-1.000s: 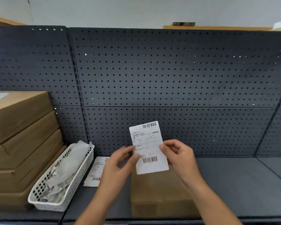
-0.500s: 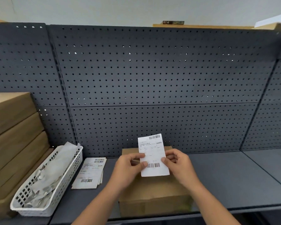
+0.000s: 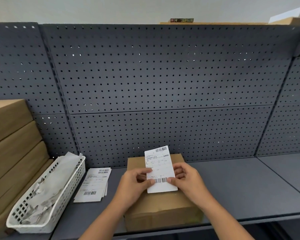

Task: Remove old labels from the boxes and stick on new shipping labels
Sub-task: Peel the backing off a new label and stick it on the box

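My left hand (image 3: 133, 186) pinches left edge of shipping label (image 3: 160, 168), thumb on printed face beside lower barcode. My right hand (image 3: 187, 181) pinches right edge likewise. Label face-up, slightly tilted, over top of cardboard box (image 3: 163, 210); contact with box not discernible. Box rests on grey shelf (image 3: 241, 187). Left of box: loose label stack (image 3: 93, 186), lying flat; white basket (image 3: 68, 185) holding crumpled paper; stacked cartons (image 3: 12, 144).

Left hand (image 3: 134, 185) — pinching; right hand (image 3: 189, 181) — pinching.
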Demonstrator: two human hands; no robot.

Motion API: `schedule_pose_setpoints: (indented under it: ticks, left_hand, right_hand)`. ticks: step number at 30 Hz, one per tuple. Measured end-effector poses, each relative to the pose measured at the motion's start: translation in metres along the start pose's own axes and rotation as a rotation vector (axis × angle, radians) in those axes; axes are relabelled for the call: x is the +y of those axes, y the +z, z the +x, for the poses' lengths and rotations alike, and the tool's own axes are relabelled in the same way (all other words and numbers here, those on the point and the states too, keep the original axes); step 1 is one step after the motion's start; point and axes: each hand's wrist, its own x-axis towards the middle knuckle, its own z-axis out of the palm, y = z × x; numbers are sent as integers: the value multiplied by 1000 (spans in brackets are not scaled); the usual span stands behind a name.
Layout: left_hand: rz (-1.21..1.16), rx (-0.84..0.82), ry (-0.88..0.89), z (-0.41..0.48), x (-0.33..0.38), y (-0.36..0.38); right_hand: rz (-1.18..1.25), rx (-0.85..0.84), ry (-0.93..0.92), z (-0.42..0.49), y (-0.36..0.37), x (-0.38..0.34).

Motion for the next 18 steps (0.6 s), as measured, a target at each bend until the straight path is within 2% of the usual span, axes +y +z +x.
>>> schedule_pose_setpoints:
  ticks: [18]
  left_hand:
    - [153,67,120,-13,1,12]
  right_hand:
    - [-212,-22,-16,-14,7,-9]
